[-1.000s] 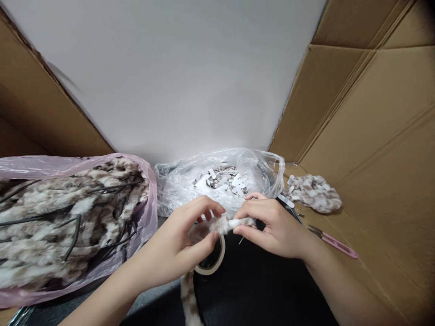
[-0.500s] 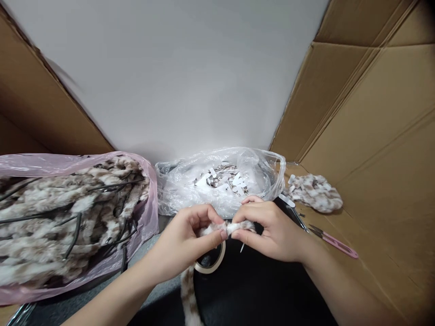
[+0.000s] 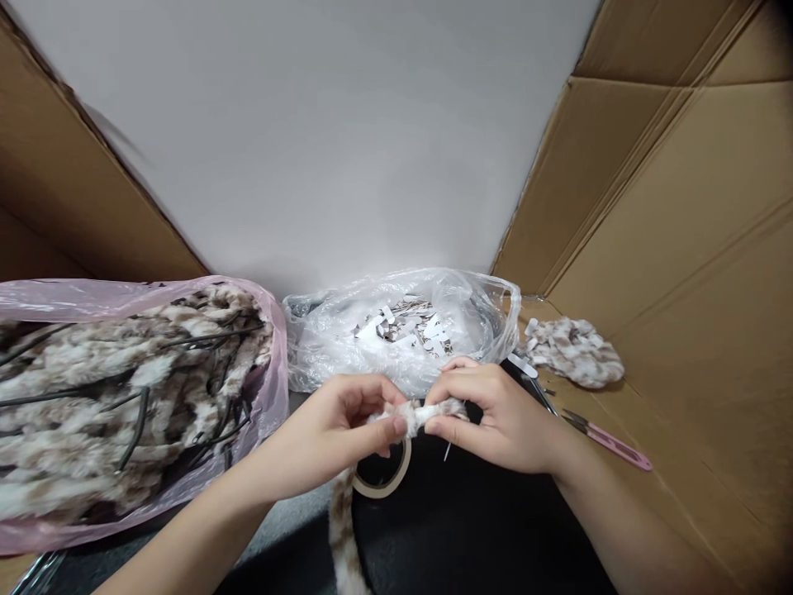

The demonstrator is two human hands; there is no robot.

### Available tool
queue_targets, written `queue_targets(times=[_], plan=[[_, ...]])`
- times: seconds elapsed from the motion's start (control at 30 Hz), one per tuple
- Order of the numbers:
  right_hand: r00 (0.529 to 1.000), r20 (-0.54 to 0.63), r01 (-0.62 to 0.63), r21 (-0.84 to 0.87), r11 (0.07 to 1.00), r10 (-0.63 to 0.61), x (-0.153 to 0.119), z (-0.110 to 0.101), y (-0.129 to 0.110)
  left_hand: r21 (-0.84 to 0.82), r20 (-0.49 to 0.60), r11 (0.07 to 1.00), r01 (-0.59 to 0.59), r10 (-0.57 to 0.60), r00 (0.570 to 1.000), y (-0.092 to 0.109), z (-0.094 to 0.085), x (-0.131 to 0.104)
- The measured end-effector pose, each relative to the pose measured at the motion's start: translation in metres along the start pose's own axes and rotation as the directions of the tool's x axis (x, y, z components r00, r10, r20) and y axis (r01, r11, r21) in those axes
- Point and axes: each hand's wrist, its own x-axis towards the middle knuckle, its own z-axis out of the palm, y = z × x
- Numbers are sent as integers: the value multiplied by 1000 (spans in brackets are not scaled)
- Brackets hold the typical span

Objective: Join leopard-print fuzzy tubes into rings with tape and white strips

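A long furry strip [image 3: 345, 529], white with brown patches, runs up from the bottom edge to my hands. My left hand [image 3: 356, 421] is closed on it, thumb and fingers pinching the fur. Just to the right, my right hand [image 3: 480, 413] pinches the strip's end, where a bunched white section shows between the two hands. A thin pale stick-like piece [image 3: 447, 451] pokes out below my right thumb; what it belongs to is hidden. Under my hands lies a roll of tape [image 3: 404, 473] on the black surface [image 3: 471, 529], partly covered by my left hand.
At left, a pink plastic bag [image 3: 278, 355] holds several furry strips with black cords. A clear plastic bag [image 3: 322, 355] behind my hands contains white tags and small metal pieces. To the right lie a furry bundle [image 3: 576, 351] and pink-handled snips [image 3: 619, 449]. Cardboard walls [image 3: 700, 207] flank the space.
Both hands keep their pinch on the furry strip and have shifted only slightly. A bit more of the bunched white section shows between them, and the thin pale piece has moved slightly right.
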Motion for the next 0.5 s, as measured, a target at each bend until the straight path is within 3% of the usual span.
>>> queue_targets(times=[0.4, 0.5], plan=[[999, 36, -8, 9, 1000, 7, -1, 4, 0, 196, -85, 980, 20, -3, 996, -7, 4, -1], [1000, -11, -21, -64, 998, 20, -1, 4, 2, 273, -93, 961, -46, 74, 993, -1, 6, -1]])
